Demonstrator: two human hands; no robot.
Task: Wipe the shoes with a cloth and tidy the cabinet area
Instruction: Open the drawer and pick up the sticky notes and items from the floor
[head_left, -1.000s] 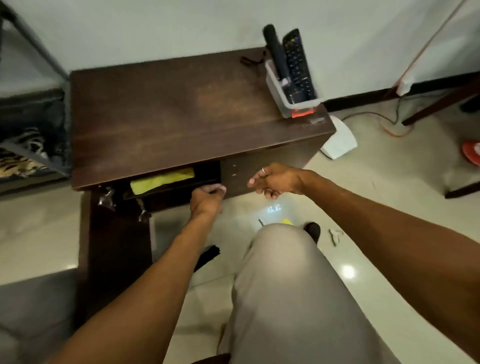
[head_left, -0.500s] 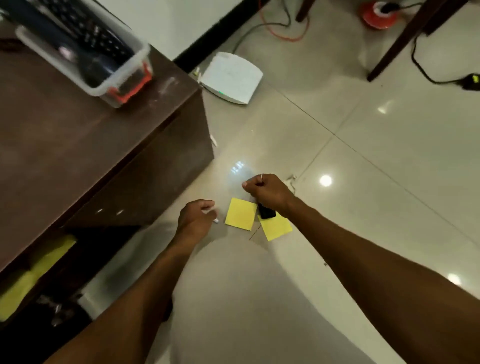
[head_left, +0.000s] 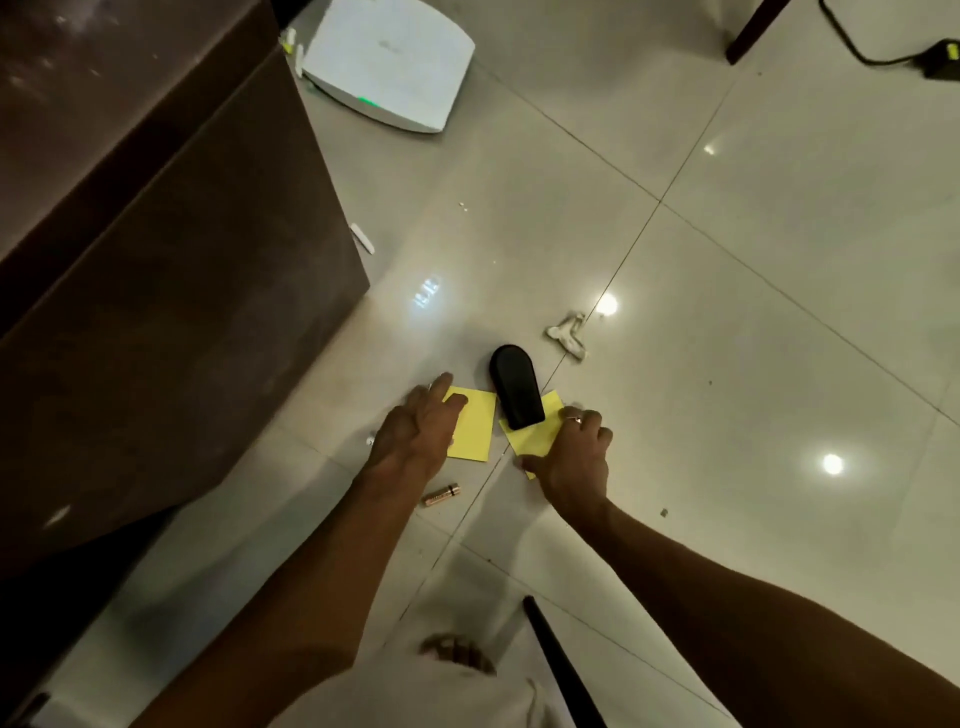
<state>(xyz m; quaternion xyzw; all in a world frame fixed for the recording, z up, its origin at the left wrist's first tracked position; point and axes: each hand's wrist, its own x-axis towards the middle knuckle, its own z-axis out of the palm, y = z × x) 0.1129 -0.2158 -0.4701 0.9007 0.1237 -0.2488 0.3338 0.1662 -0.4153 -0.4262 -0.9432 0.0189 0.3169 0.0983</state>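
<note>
Down on the floor tiles (head_left: 753, 312), just beside the cabinet (head_left: 182, 270): two yellow notes side by side, hands apart, one at each. On the left note (head_left: 475, 428) the left hand (head_left: 415, 431) lies flat, fingers straight. At the right note (head_left: 540, 435) the right hand (head_left: 574, 452) is curled, thumb and fingers pinching its near edges. Between them is a black cover (head_left: 514, 387), long axis pointing away from the person, near end resting on the right note; the right hand is nearer. Judgement: the cover must come off before that note lifts clean. A battery (head_left: 440, 494) lies by the left wrist. No shoes in view.
</note>
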